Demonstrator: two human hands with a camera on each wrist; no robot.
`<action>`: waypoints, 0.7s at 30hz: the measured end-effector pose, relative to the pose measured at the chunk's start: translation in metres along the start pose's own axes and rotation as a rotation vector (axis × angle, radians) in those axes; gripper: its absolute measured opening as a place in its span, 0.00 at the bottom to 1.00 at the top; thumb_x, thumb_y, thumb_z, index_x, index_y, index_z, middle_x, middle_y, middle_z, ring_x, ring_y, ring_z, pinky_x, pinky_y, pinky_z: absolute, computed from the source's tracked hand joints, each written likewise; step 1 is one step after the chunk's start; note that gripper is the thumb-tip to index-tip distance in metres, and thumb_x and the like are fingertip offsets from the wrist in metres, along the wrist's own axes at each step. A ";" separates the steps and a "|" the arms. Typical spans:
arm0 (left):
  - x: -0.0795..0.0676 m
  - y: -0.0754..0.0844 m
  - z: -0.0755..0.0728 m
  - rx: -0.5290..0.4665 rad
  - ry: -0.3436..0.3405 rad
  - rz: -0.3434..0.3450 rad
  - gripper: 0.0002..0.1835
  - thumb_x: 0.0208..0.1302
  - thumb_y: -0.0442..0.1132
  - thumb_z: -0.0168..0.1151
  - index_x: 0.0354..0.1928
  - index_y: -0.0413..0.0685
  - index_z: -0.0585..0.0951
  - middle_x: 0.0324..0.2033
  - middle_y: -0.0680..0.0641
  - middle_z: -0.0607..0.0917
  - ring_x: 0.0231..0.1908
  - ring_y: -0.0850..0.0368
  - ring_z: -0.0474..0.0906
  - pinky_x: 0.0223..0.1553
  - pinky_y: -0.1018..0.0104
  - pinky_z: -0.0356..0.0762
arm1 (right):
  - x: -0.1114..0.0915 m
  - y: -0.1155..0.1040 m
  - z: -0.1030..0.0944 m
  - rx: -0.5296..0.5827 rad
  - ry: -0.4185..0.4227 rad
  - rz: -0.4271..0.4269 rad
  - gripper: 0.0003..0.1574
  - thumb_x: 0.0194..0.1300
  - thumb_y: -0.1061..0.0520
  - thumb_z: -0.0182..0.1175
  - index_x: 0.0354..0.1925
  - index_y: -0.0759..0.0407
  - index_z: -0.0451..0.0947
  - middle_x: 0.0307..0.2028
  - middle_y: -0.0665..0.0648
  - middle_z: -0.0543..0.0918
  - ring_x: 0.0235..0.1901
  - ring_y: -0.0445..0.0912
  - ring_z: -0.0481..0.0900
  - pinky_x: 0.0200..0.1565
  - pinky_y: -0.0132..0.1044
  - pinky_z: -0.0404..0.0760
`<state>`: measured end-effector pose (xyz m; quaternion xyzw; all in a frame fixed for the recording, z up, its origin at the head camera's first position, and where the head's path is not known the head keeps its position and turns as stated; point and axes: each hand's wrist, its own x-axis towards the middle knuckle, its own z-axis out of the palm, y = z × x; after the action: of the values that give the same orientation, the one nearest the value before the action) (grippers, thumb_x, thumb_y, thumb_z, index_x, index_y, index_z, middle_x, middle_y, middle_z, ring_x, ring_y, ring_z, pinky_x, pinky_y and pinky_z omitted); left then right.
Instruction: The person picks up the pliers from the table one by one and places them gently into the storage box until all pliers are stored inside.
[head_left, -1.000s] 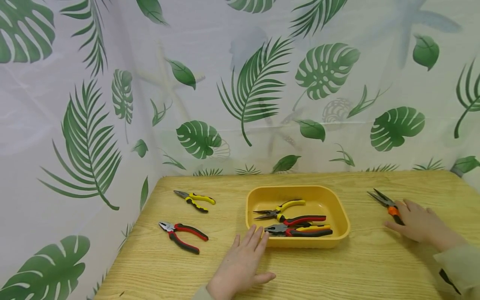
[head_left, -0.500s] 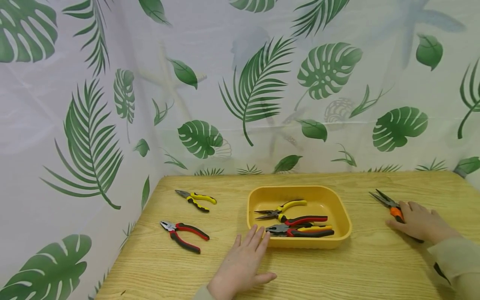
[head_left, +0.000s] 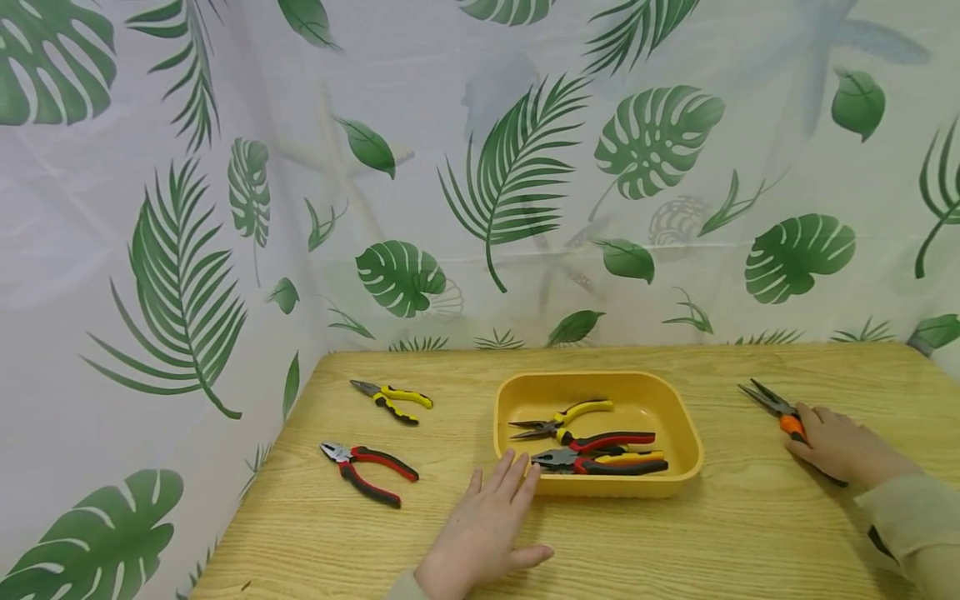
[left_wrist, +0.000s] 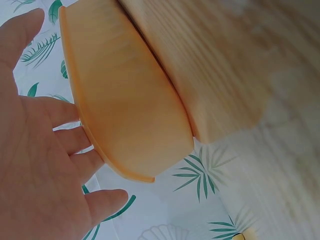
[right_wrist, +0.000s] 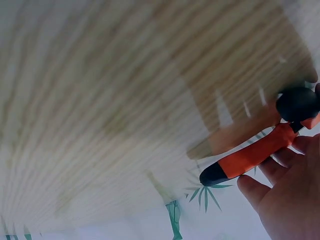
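Straight, spread fingers of my left hand touch the front-left rim of a yellow plastic box; the left wrist view shows the fingertips against its rim. Inside the box lie yellow-handled long-nose pliers and red-and-black combination pliers, with another yellow-and-black handle partly hidden under them. At the right, my right hand grips needle-nose pliers with orange-and-black handles, thumb on the near side. Their jaws point to the back left, slightly apart. The right wrist view shows one orange handle beside my fingers.
Left of the box, yellow-and-black long-nose pliers and red-and-black combination pliers lie on the wooden table. A leaf-printed white curtain stands behind the table and along its left side.
My right hand has shifted over the orange-handled pliers, and its thumb has drawn in toward the handles. A black handle end now shows below the palm. My left hand stays at the box rim.
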<state>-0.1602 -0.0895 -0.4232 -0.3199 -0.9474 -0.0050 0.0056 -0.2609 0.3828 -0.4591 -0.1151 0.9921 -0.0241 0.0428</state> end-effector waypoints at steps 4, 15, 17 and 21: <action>0.000 0.000 0.000 -0.004 -0.003 0.000 0.46 0.54 0.69 0.43 0.68 0.48 0.50 0.66 0.45 0.50 0.65 0.52 0.39 0.56 0.47 0.55 | -0.001 0.001 0.002 -0.005 0.009 -0.017 0.42 0.64 0.44 0.48 0.51 0.84 0.55 0.44 0.83 0.64 0.42 0.74 0.64 0.40 0.61 0.65; 0.001 0.000 0.000 -0.008 -0.001 -0.001 0.46 0.54 0.69 0.43 0.68 0.48 0.50 0.66 0.45 0.50 0.65 0.51 0.40 0.56 0.47 0.54 | -0.005 -0.003 0.000 -0.036 0.044 -0.046 0.35 0.63 0.51 0.51 0.51 0.82 0.56 0.42 0.80 0.66 0.41 0.73 0.65 0.37 0.60 0.68; 0.001 0.000 0.000 -0.006 0.003 0.001 0.46 0.54 0.69 0.43 0.68 0.48 0.51 0.66 0.45 0.50 0.65 0.51 0.40 0.56 0.46 0.54 | -0.005 -0.004 0.000 -0.027 0.044 -0.050 0.34 0.63 0.52 0.52 0.51 0.82 0.57 0.42 0.80 0.66 0.41 0.72 0.65 0.37 0.60 0.68; 0.001 0.000 0.000 -0.004 0.006 0.001 0.46 0.54 0.70 0.43 0.68 0.47 0.51 0.66 0.45 0.50 0.65 0.51 0.40 0.56 0.46 0.55 | -0.005 -0.008 -0.001 -0.005 0.032 -0.062 0.34 0.62 0.53 0.53 0.53 0.80 0.57 0.45 0.80 0.65 0.44 0.72 0.64 0.37 0.61 0.67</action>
<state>-0.1604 -0.0889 -0.4233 -0.3205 -0.9472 -0.0077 0.0077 -0.2540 0.3761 -0.4575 -0.1458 0.9887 -0.0248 0.0257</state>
